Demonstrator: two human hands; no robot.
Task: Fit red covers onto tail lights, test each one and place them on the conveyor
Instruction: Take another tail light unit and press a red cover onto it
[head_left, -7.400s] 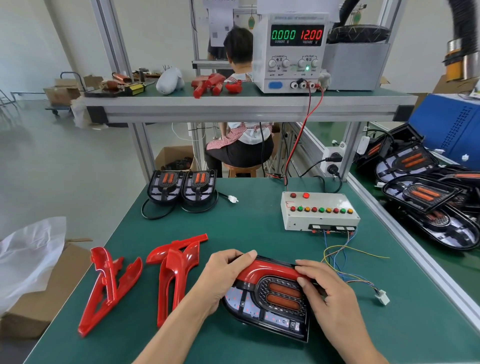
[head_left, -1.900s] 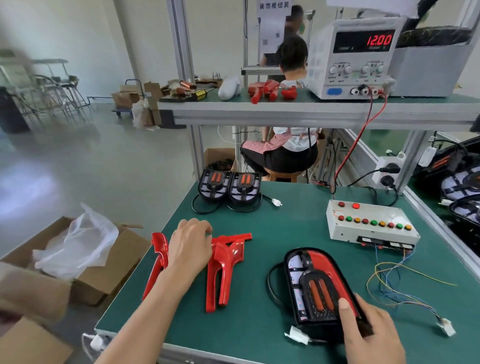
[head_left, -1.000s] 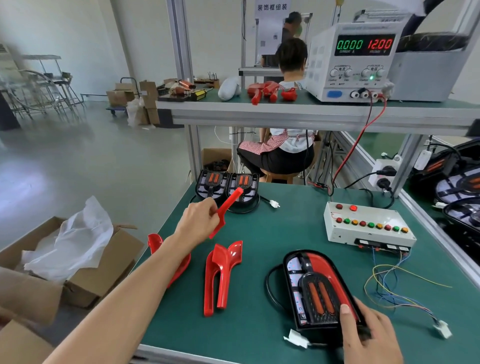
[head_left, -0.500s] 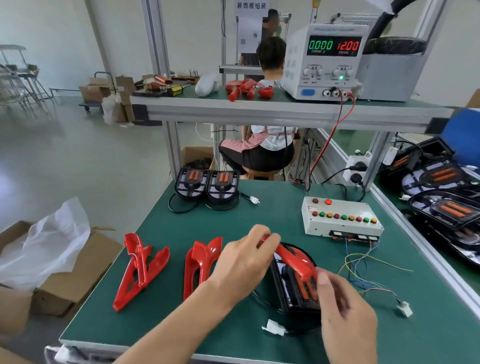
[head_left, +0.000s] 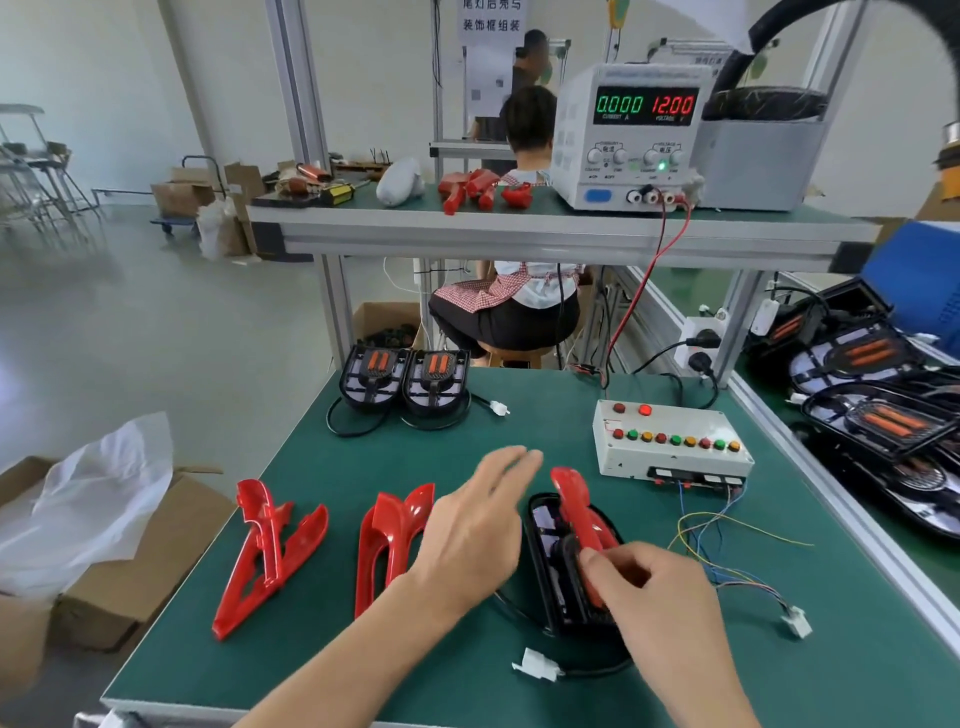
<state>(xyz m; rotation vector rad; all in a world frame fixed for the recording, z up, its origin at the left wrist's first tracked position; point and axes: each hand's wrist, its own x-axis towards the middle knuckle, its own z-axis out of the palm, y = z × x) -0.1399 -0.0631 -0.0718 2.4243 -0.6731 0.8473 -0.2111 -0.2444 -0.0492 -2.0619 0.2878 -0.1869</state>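
Note:
A black tail light (head_left: 551, 566) lies on the green bench in front of me. A red cover (head_left: 579, 512) rests along its top, and my right hand (head_left: 657, 597) pinches the near end of that cover. My left hand (head_left: 475, 530) hovers flat with spread fingers just left of the light, holding nothing. Loose red covers lie to the left: one pair (head_left: 267, 553) and another (head_left: 392, 535). The light's white plug (head_left: 537, 666) lies near the front edge.
Two more tail lights (head_left: 405, 379) sit at the bench's back left. A white tester box (head_left: 670, 441) with coloured buttons and loose wires is at the right. Finished lights (head_left: 883, 415) lie on the conveyor at far right. A power supply (head_left: 631, 137) stands on the shelf. A seated person works behind.
My left hand has let go of the red cover and opened beside the light. My right hand now pinches the cover against the tail light.

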